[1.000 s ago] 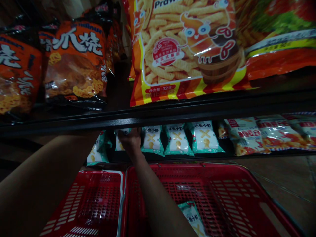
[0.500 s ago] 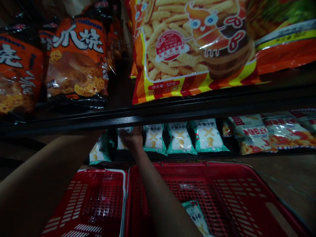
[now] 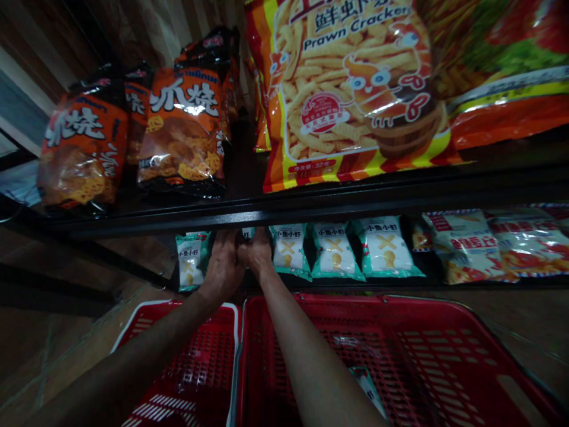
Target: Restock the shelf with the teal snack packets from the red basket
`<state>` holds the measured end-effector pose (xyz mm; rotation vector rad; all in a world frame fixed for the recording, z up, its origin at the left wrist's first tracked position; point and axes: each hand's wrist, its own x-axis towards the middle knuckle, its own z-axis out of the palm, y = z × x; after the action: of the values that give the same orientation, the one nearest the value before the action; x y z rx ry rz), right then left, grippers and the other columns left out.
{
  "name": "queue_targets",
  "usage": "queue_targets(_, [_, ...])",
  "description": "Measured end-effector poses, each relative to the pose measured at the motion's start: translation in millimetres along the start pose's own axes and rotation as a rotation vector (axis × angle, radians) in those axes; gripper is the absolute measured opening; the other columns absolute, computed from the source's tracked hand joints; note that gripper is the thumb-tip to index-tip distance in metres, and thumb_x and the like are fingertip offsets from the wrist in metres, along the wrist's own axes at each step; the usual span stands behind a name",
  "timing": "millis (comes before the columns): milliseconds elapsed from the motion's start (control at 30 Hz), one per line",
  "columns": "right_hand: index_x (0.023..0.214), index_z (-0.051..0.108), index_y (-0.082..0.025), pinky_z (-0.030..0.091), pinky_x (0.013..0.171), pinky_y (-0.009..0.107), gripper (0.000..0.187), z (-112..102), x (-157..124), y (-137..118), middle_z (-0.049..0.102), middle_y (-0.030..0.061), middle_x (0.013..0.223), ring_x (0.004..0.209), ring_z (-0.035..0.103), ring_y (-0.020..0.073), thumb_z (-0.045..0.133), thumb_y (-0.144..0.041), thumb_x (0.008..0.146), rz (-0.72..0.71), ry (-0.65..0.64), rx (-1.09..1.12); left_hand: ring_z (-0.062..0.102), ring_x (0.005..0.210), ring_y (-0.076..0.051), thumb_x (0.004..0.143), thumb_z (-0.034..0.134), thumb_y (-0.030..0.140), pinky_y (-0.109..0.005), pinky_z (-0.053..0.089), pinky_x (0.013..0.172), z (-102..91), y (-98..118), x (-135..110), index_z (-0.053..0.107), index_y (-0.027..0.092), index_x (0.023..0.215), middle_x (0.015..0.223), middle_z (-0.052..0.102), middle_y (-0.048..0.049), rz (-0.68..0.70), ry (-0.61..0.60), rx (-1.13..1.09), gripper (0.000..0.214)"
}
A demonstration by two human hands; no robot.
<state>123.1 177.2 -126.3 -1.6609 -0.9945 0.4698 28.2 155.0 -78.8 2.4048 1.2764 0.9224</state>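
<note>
On the lower shelf, a small white-and-green snack bag (image 3: 247, 233) is mostly covered by my two hands. My left hand (image 3: 224, 264) presses on its left side, fingers closed around it. From the right, my right hand (image 3: 258, 252) grips the same bag, the thumbs close together in front. The fingertips are partly hidden under the upper shelf's edge. A matching bag (image 3: 191, 261) stands just left of my left hand. Several more, such as this white-and-green bag (image 3: 288, 249), line up to the right.
Two red baskets stand below the shelf: a left basket (image 3: 236, 344) with a white rim and a larger right basket (image 3: 400, 299), holding a green-and-white bag (image 3: 370, 388). The upper shelf edge (image 3: 311, 204) overhangs my hands. Above are orange bags (image 3: 182, 130) and a prawn cracker bag (image 3: 320, 133).
My left hand has come in from the left and reached the bag beside my right hand. The view has shifted slightly, showing more of the shelf's left end.
</note>
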Motion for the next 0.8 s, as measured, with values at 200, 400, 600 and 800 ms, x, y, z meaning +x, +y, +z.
queue_targets(200, [0.122,0.045,-0.021,0.050,0.082,0.041,0.055,-1.8,-1.5,-1.9,0.062,0.0089,0.106,0.095,0.062,0.0267,0.060,-0.040,0.072,-0.006,-0.060,-0.014,0.030,0.139,-0.024,0.096,0.031,0.034,-0.048,0.029,0.113,11.4,-12.3,-32.3,0.033,0.017,0.140,0.145,0.040,-0.0140,0.001,0.023,-0.068,0.047])
queue_targets(400, [0.130,0.041,-0.018,0.050,0.083,0.042,0.067,-4.3,-3.9,-2.5,0.064,0.0114,0.108,0.094,0.063,0.0283,0.063,-0.045,0.072,-0.004,-0.071,-0.029,0.026,0.141,-0.026,0.096,0.031,0.033,-0.048,0.029,0.114,15.7,-20.2,-42.8,0.025,0.013,0.144,0.147,0.037,-0.0188,0.044,0.042,-0.060,0.052])
queue_targets(600, [0.135,0.037,-0.015,0.049,0.085,0.042,0.071,-3.7,-7.7,-2.0,0.062,0.0146,0.115,0.100,0.062,0.0285,0.058,-0.051,0.077,-0.035,-0.085,-0.029,0.021,0.143,-0.026,0.094,0.034,0.024,-0.049,0.028,0.114,25.0,-25.6,-49.1,0.021,0.015,0.145,0.151,0.030,-0.0178,-0.033,0.041,-0.041,0.054])
queue_targets(800, [0.136,0.037,-0.015,0.049,0.088,0.042,0.068,1.8,-11.7,-4.7,0.063,0.0142,0.115,0.102,0.062,0.0270,0.050,-0.054,0.082,-0.023,-0.099,-0.013,0.020,0.143,-0.028,0.087,0.041,0.017,-0.051,0.027,0.114,29.7,-26.6,-51.7,0.024,0.013,0.143,0.150,0.031,-0.0188,-0.099,0.048,-0.016,0.059])
